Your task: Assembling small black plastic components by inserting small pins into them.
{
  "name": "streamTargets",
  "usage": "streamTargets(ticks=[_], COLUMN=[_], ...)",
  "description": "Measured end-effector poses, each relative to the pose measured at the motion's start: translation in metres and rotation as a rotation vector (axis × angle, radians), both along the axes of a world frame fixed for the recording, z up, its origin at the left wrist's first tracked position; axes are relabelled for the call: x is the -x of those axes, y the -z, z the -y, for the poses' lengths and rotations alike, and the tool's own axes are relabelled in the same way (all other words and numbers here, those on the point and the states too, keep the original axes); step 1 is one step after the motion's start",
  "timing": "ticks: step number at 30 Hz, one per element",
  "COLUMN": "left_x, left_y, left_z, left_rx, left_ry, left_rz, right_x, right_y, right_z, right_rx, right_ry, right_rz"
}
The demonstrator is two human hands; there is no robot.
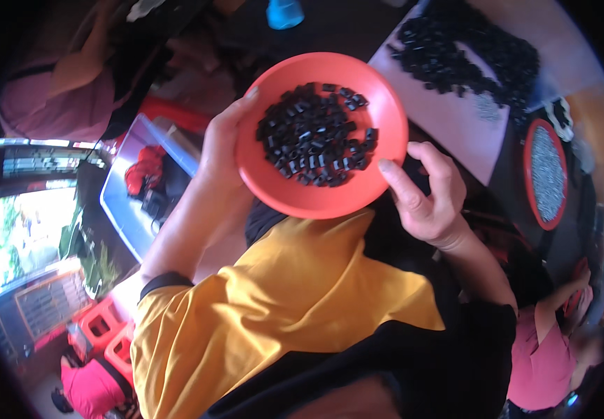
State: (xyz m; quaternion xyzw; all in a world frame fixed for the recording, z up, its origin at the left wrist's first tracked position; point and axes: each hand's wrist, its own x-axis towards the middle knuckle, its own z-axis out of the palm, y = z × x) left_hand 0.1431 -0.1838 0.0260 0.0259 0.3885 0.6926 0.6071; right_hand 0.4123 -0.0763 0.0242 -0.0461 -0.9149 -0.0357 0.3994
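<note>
A round orange-red plastic bowl (302, 199) is held up in front of me, over my lap. Inside it lies a loose heap of small black pieces (309, 136), short and block-like; their exact kind is too small to make out. My left hand (224, 146) grips the bowl's left side, its thumb along the rim and the other fingers hidden beneath. At the lower right, my right hand (431, 195) holds the rim with the thumb on top and the index finger curled by the edge.
Many similar black pieces (469, 49) are spread over a pale board (448, 115) at the far right. A red tray of small silvery parts (546, 174) stands farther right. On the left is a clear plastic bin (124, 209). Other people sit around me.
</note>
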Motion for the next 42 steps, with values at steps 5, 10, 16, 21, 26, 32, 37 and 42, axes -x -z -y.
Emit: streamTargets(ticks=[5,10,16,21,26,32,37,42], left_x=[-0.015,-0.027,-0.046,-0.054,-0.076,-0.110,-0.117,-0.126], left_y=[-0.028,-0.019,-0.026,-0.030,-0.034,-0.021,-0.002,0.006], left_z=[-0.038,-0.101,-0.159,-0.199,-0.302,-0.412,-0.438,-0.438], left_rx=[-0.076,-0.164,-0.155,-0.305,-0.931,-0.947,-0.748,-0.731], left_ry=[0.184,0.252,0.296,0.165,0.011,0.007,0.134,0.260], left_rz=[-0.020,0.004,-0.083,-0.902,-1.910,-2.338,-2.561,-2.524], right_x=[-0.018,-0.037,-0.059,-0.087,-0.112,-0.151,-0.146,-0.141], right_y=[-0.023,-0.039,-0.063,-0.067,-0.061,-0.030,0.001,0.018], right_z=[-0.011,-0.045,-0.085,-0.107,-0.107,-0.068,-0.041,-0.037], right_rx=[-0.006,0.050,0.007,-0.078,-0.185,-0.016,0.197,0.264], right_ry=[-0.015,0.122,0.198,0.341,0.483,0.514,0.328,0.276], right_rz=[-0.083,-0.127,-0.128,-0.165,-0.163,-0.066,-0.076,-0.106])
